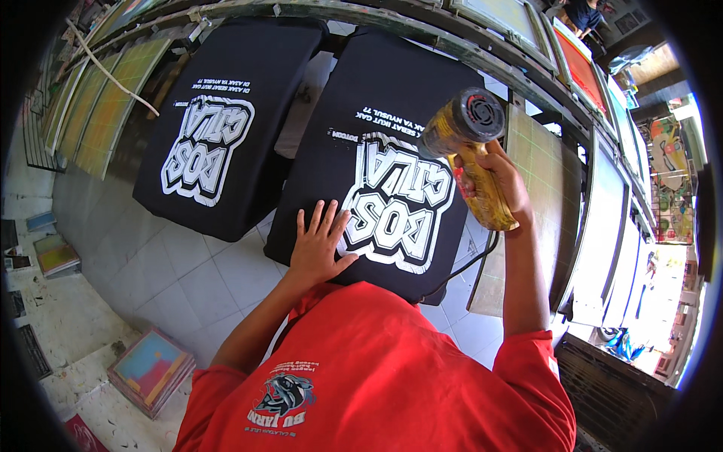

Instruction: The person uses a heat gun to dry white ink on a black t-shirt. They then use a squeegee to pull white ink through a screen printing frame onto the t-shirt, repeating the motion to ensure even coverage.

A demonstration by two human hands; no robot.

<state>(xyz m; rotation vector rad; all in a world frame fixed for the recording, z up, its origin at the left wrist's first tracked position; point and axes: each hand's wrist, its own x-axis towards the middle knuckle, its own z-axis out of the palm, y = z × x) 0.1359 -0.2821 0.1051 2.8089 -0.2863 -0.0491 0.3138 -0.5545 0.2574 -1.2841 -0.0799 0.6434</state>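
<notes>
My left hand (320,245) lies with fingers spread on the lower left of a black T-shirt (324,158) stretched over a board, beside its large white lettered print (407,233). My right hand (501,173) is closed round the handle of a yellow heat gun (471,120) with a dark round vented end, held over the print's upper right; a black cord (474,260) hangs below it. A second black T-shirt (203,64) with a matching white print is stretched on the board to the left.
Screen frames (113,105) stand along the left, more panels (580,68) along the back and right, with a rail (429,41) behind the boards. A stack of colourful frames (151,369) lies on the tiled floor at lower left. Another person (581,16) is at the far back right.
</notes>
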